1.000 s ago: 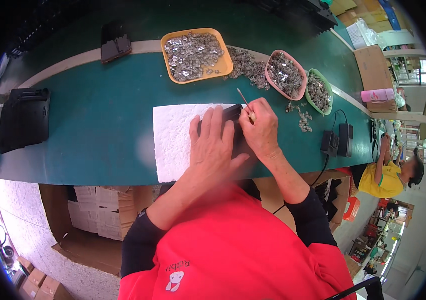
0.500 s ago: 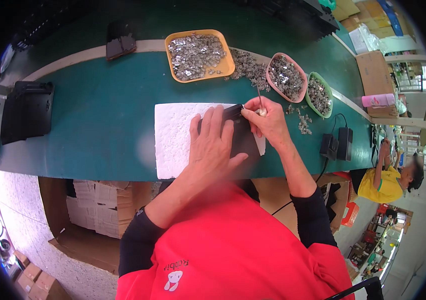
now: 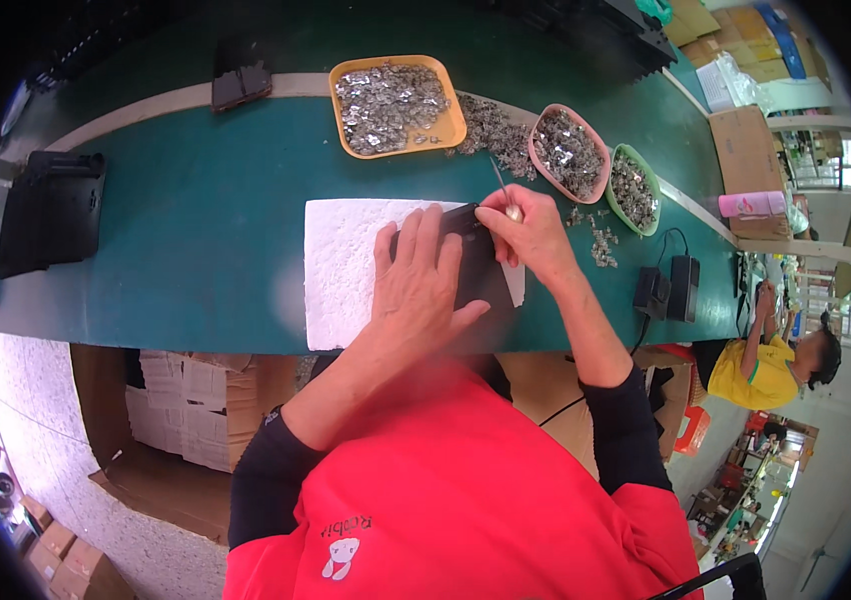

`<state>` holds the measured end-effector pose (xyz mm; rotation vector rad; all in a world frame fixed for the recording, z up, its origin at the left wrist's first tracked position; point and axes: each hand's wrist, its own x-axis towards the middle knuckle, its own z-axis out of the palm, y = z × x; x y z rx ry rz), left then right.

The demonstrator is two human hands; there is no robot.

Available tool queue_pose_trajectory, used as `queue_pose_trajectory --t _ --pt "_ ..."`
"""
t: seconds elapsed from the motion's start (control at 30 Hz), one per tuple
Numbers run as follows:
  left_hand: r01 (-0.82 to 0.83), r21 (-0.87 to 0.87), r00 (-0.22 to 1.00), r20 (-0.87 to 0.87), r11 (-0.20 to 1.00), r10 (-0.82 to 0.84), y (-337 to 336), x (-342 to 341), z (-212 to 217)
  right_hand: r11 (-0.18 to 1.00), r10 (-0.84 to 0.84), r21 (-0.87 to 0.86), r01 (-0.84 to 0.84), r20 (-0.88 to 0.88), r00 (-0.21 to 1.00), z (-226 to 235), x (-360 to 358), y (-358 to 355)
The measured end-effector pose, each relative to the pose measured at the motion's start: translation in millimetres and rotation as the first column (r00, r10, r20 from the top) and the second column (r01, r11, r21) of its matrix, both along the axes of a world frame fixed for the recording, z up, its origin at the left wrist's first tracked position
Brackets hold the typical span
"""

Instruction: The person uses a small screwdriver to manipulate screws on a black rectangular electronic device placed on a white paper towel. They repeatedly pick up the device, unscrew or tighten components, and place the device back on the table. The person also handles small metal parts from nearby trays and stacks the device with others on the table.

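A black plastic part [image 3: 487, 283] lies on a white foam sheet [image 3: 334, 270] at the near edge of the table. My left hand [image 3: 418, 278] is spread flat over the part, fingers pointing away from me. At the part's far right corner, the thumb and fingers of my right hand [image 3: 529, 228] are pinched together. A thin metal rod [image 3: 500, 177] with a pale end sticks up out of that grip, leaning left. Its exact kind does not show. Whether a small piece sits under the right fingertips is hidden.
Small metal pieces fill a yellow tray [image 3: 436, 140], a pink basket [image 3: 601, 188] and a green basket [image 3: 650, 222], with more in a loose heap [image 3: 491, 130]. Black power adapters [image 3: 684, 285] with cords sit at the right. Another black part [image 3: 54, 215] stands far left. A co-worker [image 3: 761, 370] is at the right.
The rod in my right hand has swung from nearly upright to a leftward lean. My left hand stays flat on the black part. The whole view has shifted slightly.
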<state>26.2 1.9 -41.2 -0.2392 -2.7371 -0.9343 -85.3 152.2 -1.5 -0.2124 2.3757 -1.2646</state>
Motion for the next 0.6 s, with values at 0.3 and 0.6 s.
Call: queue_pose_trajectory --t 0.3,0.6 --pt "-0.016 0.067 0.994 -0.105 0.998 0.023 -2.6 8.4 -5.9 0.841 0.417 0.540 -0.047 -0.589 0.692 -13.8 15.6 -12.7" --pt "-0.049 0.031 0.986 -0.156 0.998 0.053 2.1 9.7 -13.7 0.815 0.428 0.546 -0.197 -0.337 0.838 1.5 -2.0 -8.8"
